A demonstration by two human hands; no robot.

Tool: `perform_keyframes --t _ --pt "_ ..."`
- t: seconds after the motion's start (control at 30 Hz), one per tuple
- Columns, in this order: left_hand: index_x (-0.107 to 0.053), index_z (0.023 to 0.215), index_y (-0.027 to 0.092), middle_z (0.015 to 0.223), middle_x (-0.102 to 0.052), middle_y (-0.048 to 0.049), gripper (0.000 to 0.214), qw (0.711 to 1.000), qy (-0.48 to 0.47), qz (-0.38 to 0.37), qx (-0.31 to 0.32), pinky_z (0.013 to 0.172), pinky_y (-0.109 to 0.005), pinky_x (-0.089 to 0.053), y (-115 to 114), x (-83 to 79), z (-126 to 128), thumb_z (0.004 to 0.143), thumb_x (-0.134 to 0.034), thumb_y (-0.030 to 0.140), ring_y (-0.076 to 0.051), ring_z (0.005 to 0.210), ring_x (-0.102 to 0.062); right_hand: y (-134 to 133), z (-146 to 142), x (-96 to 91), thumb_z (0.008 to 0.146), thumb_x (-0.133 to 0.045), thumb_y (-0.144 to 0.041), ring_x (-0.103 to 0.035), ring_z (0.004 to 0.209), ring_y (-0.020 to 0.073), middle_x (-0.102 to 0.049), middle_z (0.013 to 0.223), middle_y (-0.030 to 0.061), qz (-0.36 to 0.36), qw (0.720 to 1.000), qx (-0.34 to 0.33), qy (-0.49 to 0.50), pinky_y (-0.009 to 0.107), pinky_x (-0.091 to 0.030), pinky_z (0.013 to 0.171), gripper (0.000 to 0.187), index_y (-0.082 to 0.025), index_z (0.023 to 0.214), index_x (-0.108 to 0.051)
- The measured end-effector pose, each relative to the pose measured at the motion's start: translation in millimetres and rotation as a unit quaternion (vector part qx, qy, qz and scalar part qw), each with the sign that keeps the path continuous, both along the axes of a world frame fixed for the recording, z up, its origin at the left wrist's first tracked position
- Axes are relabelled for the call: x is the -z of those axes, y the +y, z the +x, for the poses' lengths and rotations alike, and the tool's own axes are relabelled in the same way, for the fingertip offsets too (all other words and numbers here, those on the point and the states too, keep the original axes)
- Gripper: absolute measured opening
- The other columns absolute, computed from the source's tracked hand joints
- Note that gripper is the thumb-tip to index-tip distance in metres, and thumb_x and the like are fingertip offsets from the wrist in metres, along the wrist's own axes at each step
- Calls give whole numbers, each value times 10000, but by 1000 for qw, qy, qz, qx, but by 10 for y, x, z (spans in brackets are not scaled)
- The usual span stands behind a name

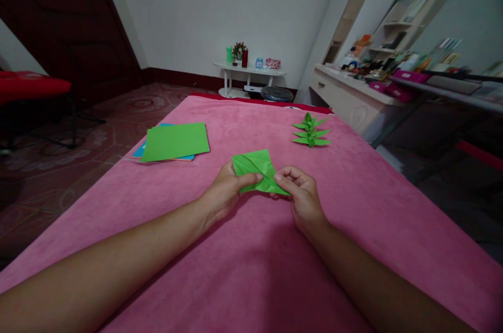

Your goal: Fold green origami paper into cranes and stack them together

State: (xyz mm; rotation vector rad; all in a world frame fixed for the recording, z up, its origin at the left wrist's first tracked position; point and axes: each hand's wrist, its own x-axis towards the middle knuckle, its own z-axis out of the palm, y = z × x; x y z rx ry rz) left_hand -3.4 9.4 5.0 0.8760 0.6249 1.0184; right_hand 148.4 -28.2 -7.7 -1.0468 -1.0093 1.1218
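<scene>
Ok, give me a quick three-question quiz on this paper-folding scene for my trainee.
1. True or false: the left hand and the right hand both pinch the folded green paper.
2. Multiple choice: what lies on the table to the left of the hands? A) scissors B) a stack of paper sheets, green on top C) a glue bottle
3. Fill in: the finished green origami pieces rest on the ___ cloth, beyond the right hand.
Key: 1 true; 2 B; 3 pink.
</scene>
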Motion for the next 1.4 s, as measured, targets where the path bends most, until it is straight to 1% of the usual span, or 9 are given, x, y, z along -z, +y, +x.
perform_keyframes --t 0.2,0.4,0.5,0.63,0.93,1.07,1.23,1.33,1.4 --pt "-679 747 132 724 -700 -21 228 998 33 -18 -42 632 -257 -509 2 12 20 542 -775 158 -125 607 -625 11 -12 15 701 -713 -285 -497 498 75 -558 588 -46 17 1000 6 -20 189 -403 486 163 -177 678 -594" --pt "-699 741 135 711 -697 -16 255 998 31 -7 -47 612 -245 -503 -7 48 34 512 -805 168 -118 590 -614 14 -48 0 654 -745 -249 -566 623 107 -620 716 -14 50 996 33 -61 215 -453 578 198 -197 824 -658" --pt "-704 746 138 728 -701 -21 239 998 30 -5 -48 621 -250 -501 -12 72 33 526 -794 161 -124 607 -621 15 -57 0 639 -745 -242 -556 584 102 -622 672 -17 47 995 38 -82 217 -453 559 185 -196 811 -693" --pt "-688 682 128 656 -675 -2 183 998 32 -5 -62 584 -231 -480 -19 84 39 524 -779 124 -96 545 -580 10 -70 3 619 -755 -238 -555 557 101 -636 638 -17 49 994 41 -89 222 -456 543 172 -197 780 -710" --pt "-680 650 130 640 -665 1 175 996 35 0 -79 581 -243 -472 -25 91 51 509 -781 108 -107 551 -581 0 -91 -5 611 -763 -228 -589 579 123 -672 662 -5 51 994 44 -83 240 -492 556 149 -212 753 -721" --pt "-676 659 131 640 -663 3 160 996 39 1 -77 574 -239 -465 -27 89 55 528 -765 109 -105 550 -576 -6 -93 -8 630 -751 -212 -582 579 119 -672 671 -9 68 992 46 -93 235 -478 549 125 -222 752 -726" --pt "-683 674 124 651 -670 -4 165 997 34 3 -75 585 -232 -468 -25 75 70 525 -747 91 -104 564 -582 -44 -110 -7 678 -720 -181 -556 590 112 -643 686 -16 100 982 73 -144 230 -440 546 152 -234 821 -724" --pt "-684 687 120 669 -680 -11 210 996 31 -15 -77 594 -244 -481 -16 71 72 501 -780 112 -111 567 -593 -47 -101 0 705 -699 -176 -556 627 119 -634 716 -8 135 969 77 -189 238 -437 574 123 -228 813 -722" --pt "-682 690 119 671 -684 -15 240 996 35 -33 -70 591 -253 -488 -1 61 57 482 -802 133 -117 558 -598 -35 -88 6 702 -696 -178 -547 618 119 -632 714 -5 136 968 75 -198 238 -430 565 103 -222 792 -723"
